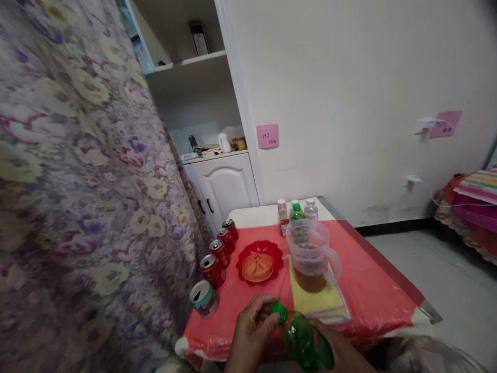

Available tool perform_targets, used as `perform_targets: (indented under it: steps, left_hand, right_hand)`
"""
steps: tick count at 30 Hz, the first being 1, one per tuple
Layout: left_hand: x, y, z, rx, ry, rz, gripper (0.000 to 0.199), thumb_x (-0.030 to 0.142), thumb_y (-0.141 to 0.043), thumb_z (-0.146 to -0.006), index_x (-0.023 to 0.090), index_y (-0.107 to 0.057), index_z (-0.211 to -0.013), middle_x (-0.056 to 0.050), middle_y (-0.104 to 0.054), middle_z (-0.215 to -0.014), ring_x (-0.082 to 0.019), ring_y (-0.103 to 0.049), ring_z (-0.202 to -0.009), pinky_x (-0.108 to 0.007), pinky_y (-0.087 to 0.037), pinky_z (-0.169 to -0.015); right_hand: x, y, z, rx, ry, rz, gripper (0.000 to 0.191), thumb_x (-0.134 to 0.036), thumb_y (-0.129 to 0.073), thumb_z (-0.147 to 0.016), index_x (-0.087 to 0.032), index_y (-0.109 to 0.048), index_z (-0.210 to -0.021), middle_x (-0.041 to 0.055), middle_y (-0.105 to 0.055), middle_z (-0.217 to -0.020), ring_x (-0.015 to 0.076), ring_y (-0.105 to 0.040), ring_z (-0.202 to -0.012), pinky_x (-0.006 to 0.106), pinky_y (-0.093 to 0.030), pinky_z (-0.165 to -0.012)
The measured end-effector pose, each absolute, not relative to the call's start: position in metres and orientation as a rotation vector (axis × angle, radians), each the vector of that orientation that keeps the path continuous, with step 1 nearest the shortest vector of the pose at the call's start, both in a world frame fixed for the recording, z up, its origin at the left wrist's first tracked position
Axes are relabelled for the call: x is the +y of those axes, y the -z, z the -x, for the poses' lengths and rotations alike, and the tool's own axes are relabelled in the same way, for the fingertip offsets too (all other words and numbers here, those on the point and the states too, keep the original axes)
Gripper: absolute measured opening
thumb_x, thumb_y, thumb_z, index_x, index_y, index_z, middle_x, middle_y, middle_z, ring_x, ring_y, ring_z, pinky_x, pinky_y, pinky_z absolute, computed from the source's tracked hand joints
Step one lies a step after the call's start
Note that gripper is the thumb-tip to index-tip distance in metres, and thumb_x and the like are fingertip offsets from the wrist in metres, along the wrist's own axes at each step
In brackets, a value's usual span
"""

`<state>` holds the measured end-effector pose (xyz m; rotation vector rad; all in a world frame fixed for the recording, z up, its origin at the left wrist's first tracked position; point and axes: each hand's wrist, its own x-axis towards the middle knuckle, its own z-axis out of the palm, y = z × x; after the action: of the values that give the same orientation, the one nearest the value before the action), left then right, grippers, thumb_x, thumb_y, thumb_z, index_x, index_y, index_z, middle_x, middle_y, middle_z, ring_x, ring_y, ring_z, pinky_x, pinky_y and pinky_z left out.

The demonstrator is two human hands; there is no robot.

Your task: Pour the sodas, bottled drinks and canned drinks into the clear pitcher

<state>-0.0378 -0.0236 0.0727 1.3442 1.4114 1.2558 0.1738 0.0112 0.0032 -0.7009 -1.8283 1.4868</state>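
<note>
My left hand (254, 329) pinches the green cap (279, 312) at the neck of a green bottle (306, 339). The bottle tilts with its neck toward the left, over the table's front edge. My right hand (336, 344) is wrapped round the bottle's body from the right, its fingers partly hidden behind it. Beyond the hands, a clear plastic pitcher (309, 259) with brown liquid in it stands on a yellow cloth (320, 306). An orange dish (257, 268) lies on a red scalloped plate (243, 255) left of the pitcher.
Several cans (213, 270) stand in a row along the left side of the red-covered table (373, 280). Behind the pitcher are clear bottles (311, 209) and a green-capped bottle (297, 212). A floral curtain (89, 197) hangs at left. Clear plastic (430, 357) shows at the lower right.
</note>
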Motion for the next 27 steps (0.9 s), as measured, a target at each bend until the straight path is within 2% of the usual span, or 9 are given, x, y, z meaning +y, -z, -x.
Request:
perform_targets:
  steps: [7,13,17,20,22,25,27]
  left_hand:
    - [-0.026,-0.075,0.039,1.332,-1.256,-1.365,0.026,0.036,-0.077,-0.074,0.022,-0.077,-0.096,-0.004,-0.071,-0.090,-0.023,-0.064,-0.087,-0.031,-0.051,-0.078]
    - [-0.027,-0.076,0.041,1.321,-1.238,-1.377,0.028,0.039,-0.077,-0.073,0.021,-0.077,-0.095,-0.004,-0.070,-0.088,-0.022,-0.062,-0.083,-0.030,-0.049,-0.075]
    - [-0.031,-0.076,0.040,1.331,-1.186,-1.387,0.035,0.044,-0.074,-0.077,0.021,-0.074,-0.103,-0.003,-0.069,-0.088,-0.021,-0.061,-0.083,-0.030,-0.047,-0.074]
    - [-0.033,-0.075,0.036,1.355,-1.149,-1.362,0.047,0.039,-0.078,-0.072,0.021,-0.069,-0.114,-0.002,-0.068,-0.088,-0.022,-0.061,-0.085,-0.030,-0.046,-0.075]
    - [-0.034,-0.075,0.033,1.422,-1.137,-1.380,0.051,0.033,-0.080,-0.067,0.019,-0.069,-0.114,-0.003,-0.067,-0.088,-0.023,-0.061,-0.085,-0.031,-0.045,-0.076]
    - [-0.034,-0.081,0.031,1.495,-1.101,-1.430,0.043,0.028,-0.078,-0.066,0.017,-0.071,-0.107,-0.002,-0.066,-0.084,-0.023,-0.059,-0.083,-0.031,-0.044,-0.076]
    - [-0.034,-0.090,0.032,1.501,-1.087,-1.459,0.038,0.028,-0.077,-0.067,0.018,-0.072,-0.103,-0.002,-0.065,-0.083,-0.023,-0.058,-0.083,-0.031,-0.044,-0.076]
  right_hand:
    - [0.008,-0.013,-0.175,-1.826,-1.561,0.656,0.058,-0.048,-0.072,-0.074,-0.020,-0.065,-0.125,0.0123,-0.071,-0.125,0.0334,-0.065,-0.115,0.046,-0.047,-0.102]
    - [0.004,-0.025,-0.174,-1.799,-1.594,0.739,0.048,-0.055,-0.066,-0.079,-0.021,-0.072,-0.112,0.0097,-0.076,-0.108,0.0328,-0.067,-0.105,0.045,-0.049,-0.097]
    - [-0.001,-0.049,-0.169,-1.786,-1.655,0.714,0.051,-0.062,-0.063,-0.077,-0.022,-0.074,-0.107,0.0091,-0.076,-0.104,0.0338,-0.066,-0.104,0.046,-0.049,-0.096]
    - [-0.002,-0.059,-0.165,-1.766,-1.739,0.652,0.055,-0.066,-0.057,-0.079,-0.023,-0.074,-0.110,0.0084,-0.075,-0.107,0.0338,-0.065,-0.108,0.046,-0.047,-0.100]
    - [-0.001,-0.052,-0.163,-1.753,-1.755,0.661,0.057,-0.066,-0.059,-0.078,-0.023,-0.074,-0.112,0.0088,-0.074,-0.109,0.0343,-0.064,-0.110,0.046,-0.046,-0.102]
    - [0.003,-0.026,-0.159,-1.743,-1.737,0.690,0.056,-0.063,-0.063,-0.077,-0.024,-0.072,-0.117,0.0098,-0.074,-0.111,0.0347,-0.066,-0.108,0.047,-0.049,-0.098]
    - [0.006,-0.006,-0.158,-1.725,-1.732,0.696,0.058,-0.062,-0.062,-0.078,-0.026,-0.070,-0.122,0.0097,-0.074,-0.113,0.0352,-0.065,-0.113,0.048,-0.047,-0.102]
